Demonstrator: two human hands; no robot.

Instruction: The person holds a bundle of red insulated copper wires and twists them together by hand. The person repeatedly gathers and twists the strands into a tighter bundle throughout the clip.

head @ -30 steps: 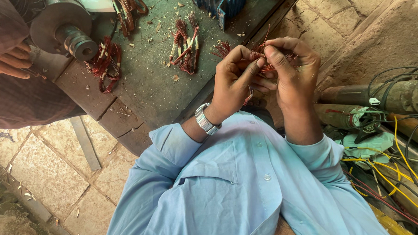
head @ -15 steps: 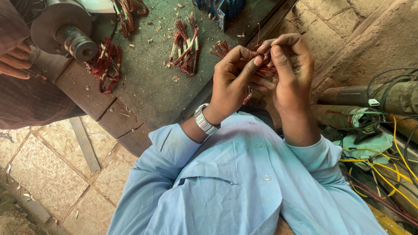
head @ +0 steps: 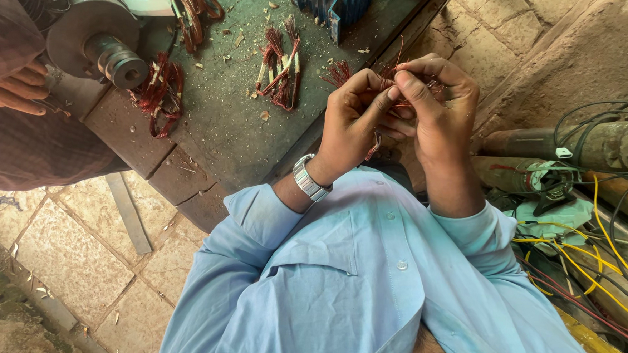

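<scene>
Both my hands meet in front of my chest over the edge of a dark green workbench point(head: 240, 130). My left hand point(head: 350, 121), with a silver watch on its wrist, and my right hand point(head: 436, 113) pinch a small bundle of reddish copper winding wire point(head: 395, 75) between their fingertips. Most of the bundle is hidden by my fingers; frayed ends stick out above and to the left.
More copper wire bundles point(head: 279, 60) point(head: 159, 91) lie on the bench, with a blue finned motor housing point(head: 333, 0) and a grey metal rotor point(head: 99, 41). Another person's hand point(head: 12, 88) rests at the left. Motors, yellow and red cables point(head: 604, 254) crowd the right.
My hands have stayed together on the wire bundle; the fingers shifted slightly, the right hand's fingers now curling further over the wire. The other person's hand barely moved.
</scene>
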